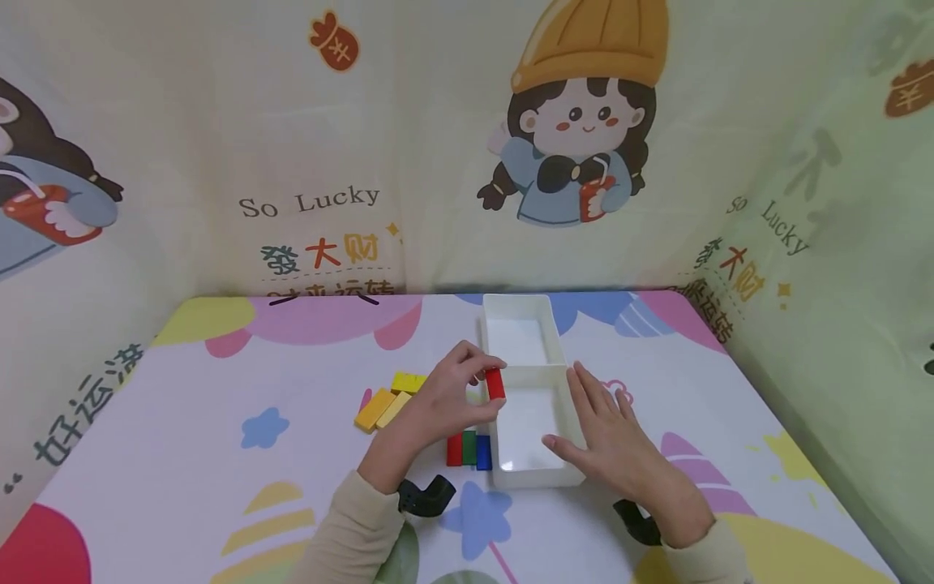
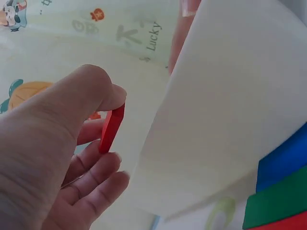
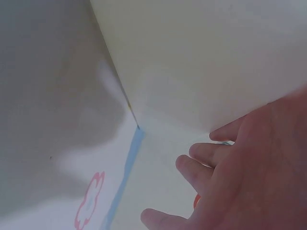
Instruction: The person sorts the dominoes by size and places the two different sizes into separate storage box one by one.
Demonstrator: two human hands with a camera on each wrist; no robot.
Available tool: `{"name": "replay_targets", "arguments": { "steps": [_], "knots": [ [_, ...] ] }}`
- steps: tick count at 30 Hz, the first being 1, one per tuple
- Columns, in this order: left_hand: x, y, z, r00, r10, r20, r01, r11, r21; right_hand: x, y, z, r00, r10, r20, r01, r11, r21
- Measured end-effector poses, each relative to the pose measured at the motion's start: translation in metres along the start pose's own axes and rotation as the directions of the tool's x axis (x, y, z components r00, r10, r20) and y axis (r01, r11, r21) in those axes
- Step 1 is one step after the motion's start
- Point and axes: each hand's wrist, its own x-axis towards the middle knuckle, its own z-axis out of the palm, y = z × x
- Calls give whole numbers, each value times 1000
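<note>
- Left hand: thumb and fingers pinched a red block end to end, thumb at the near end, a finger at the far one.
- Block's place: by the far-left part of the near white box; whether it touched the wall, could not tell.
- Right hand: fingers fairly straight and spread, grasping nothing; it lay along that box's right side, thumb reaching over the inside. Seemed to touch the rim.
- Far white box stood directly behind; could not tell if the two were joined.
- Left of the near box, side by side on the desk: second red block, green block, blue block.
- Farther left: yellow block, orange block, pale yellow block.
- Handling, my judgement: a light end-to-end pinch suited the small block; too hard a squeeze could have twisted it out. Knuckles wanted to clear the left rim. A flat right palm could have steadied the box against a nudge, thumb held out of the block's way.
</note>
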Motion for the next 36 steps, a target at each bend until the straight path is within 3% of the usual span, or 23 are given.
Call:
{"name": "replay_targets", "arguments": {
  "steps": [18, 27, 36],
  "knots": [
    [13, 11, 11, 996, 81, 49, -85, 992, 91, -1, -1, 3, 1000, 6, 1, -6, 1000, -7],
    [20, 14, 18, 993, 24, 119, -44, 985, 168, 0, -3, 4, 1000, -4, 0, 4, 1000, -13],
    [34, 24, 24, 980, 1, 198, -59, 956, 288, 2, -3, 0, 1000, -23, -21, 22, 998, -56]
  ]
}}
